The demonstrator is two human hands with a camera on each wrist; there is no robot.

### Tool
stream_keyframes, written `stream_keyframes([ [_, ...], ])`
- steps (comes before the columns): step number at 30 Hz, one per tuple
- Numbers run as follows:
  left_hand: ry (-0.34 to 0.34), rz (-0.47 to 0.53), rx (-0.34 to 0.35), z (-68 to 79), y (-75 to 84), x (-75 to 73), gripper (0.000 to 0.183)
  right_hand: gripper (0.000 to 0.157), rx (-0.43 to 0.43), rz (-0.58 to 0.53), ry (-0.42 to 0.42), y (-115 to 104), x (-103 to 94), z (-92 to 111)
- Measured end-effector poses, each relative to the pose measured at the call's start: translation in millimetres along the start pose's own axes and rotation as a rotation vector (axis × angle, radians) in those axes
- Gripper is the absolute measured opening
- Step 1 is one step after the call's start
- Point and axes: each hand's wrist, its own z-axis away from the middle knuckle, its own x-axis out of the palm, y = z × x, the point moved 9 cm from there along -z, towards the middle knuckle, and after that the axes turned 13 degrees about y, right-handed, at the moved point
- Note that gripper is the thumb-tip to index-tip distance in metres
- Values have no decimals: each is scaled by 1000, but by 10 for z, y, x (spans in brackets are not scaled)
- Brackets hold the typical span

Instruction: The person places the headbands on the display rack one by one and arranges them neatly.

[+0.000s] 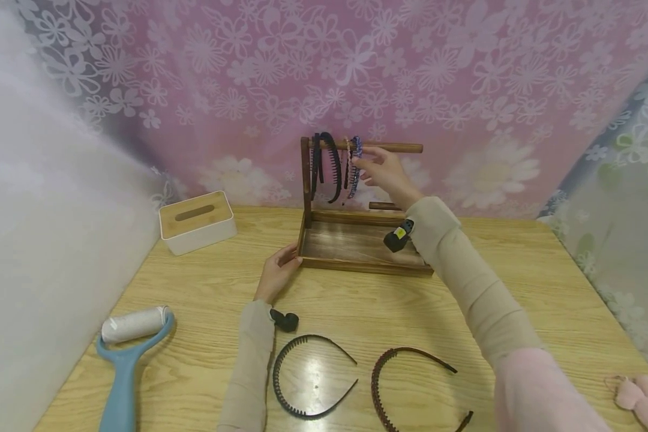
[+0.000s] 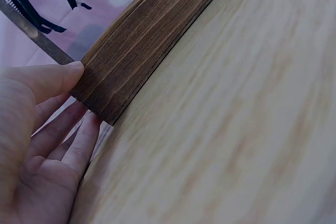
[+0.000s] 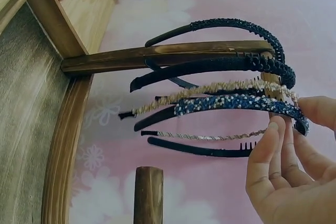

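A dark wooden headband stand (image 1: 366, 266) with a tray base and an upper bar is at the back of the table. My right hand (image 1: 384, 174) is up at that bar, pinching a blue headband covered in sparkly beads (image 3: 226, 103) that hangs over it. To its left on the bar hang several others: a gold textured headband (image 3: 210, 91) and black toothed headbands (image 1: 332, 165). Down at the tray's front left corner, my left hand (image 1: 275, 277) grips the wood, thumb on top of the edge (image 2: 131, 51) and fingers around the end.
Two dark toothed headbands, one black (image 1: 277, 378) and one brown (image 1: 375, 384), lie on the table in front. A white tissue box (image 1: 205, 236) with a wooden lid is at back left, a blue-handled lint roller (image 1: 123, 372) at front left. A pink plush toy (image 1: 645, 399) is at right.
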Motion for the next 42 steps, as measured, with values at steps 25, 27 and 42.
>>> stream_keyframes([
  [25, -1, -13, -4, 28, 25, 4, 45, 52, 5, 0, -130, 709, -28, 649],
  [27, 1, -20, -9, 34, 24, 6, 44, 51, 8, -14, -144, 790, -33, 767],
  [42, 2, -27, -15, 35, 26, -1, 45, 49, 31, -60, -207, 1321, -130, 1717],
])
